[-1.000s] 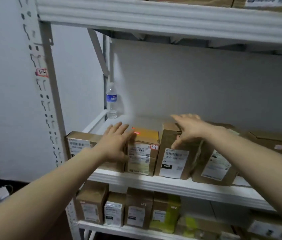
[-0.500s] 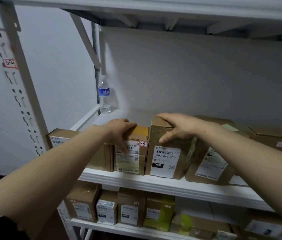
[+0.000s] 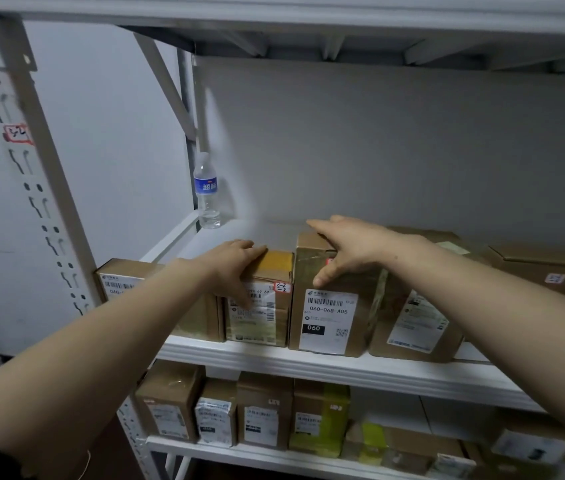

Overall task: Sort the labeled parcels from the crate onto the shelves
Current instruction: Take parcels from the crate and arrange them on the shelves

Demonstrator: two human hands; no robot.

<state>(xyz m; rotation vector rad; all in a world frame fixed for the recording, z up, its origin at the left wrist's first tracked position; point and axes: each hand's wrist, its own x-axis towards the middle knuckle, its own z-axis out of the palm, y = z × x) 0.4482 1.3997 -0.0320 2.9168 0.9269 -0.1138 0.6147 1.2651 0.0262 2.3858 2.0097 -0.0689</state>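
Middle shelf (image 3: 309,362), front row. Both your hands are on parcels standing side by side at the front edge.

Your left hand (image 3: 236,268) clasps the small parcel (image 3: 263,306), the one with yellow tape across its top and a handwritten red-bordered tag at the upper right of its face. Fingers lie over the top, thumb runs down the front onto the printed label.

Your right hand (image 3: 350,251) clasps the tall parcel (image 3: 329,320), label reading 060-06B-A05 with a black 060 block. Fingers reach across the top towards the left, thumb presses on the front face above the label.

The two parcels stand upright and touch along their sides. The tall one rises above the small one.

Left of the small parcel, under your left forearm, sits a low parcel (image 3: 125,282), touching it or nearly so; the arm hides the join. Right of the tall parcel a wide parcel (image 3: 416,323) leans against it, label facing out. More flat cartons (image 3: 537,268) lie further right.

A water bottle (image 3: 206,192) stands upright at the back left corner of the same shelf, well apart from the parcels.

The lower shelf (image 3: 239,452) carries a row of labelled boxes, one of them yellow-green (image 3: 322,420).

The left upright (image 3: 28,188) bears a small red-bordered tag (image 3: 16,133); its writing is not legible.
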